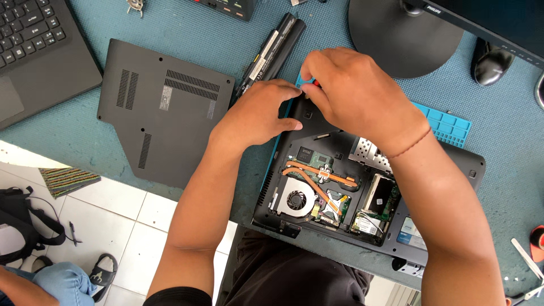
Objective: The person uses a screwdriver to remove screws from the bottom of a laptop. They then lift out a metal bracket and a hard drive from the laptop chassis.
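Both forearms fill the foreground; left hand presses flat on the opened laptop, right hand pinches a small red-tipped tool at its twelve-o'clock edge. Removed bottom cover lies at nine o'clock, battery at eleven, monitor base crowding one o'clock.

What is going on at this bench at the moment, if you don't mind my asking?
A person is bent over an opened laptop lying upside down on a blue mat, its fan and copper heat pipes exposed. Both hands work at its far corner: the left hand steadies the case, while the right hand pinches something small and red. The removed bottom cover and battery lie alongside.
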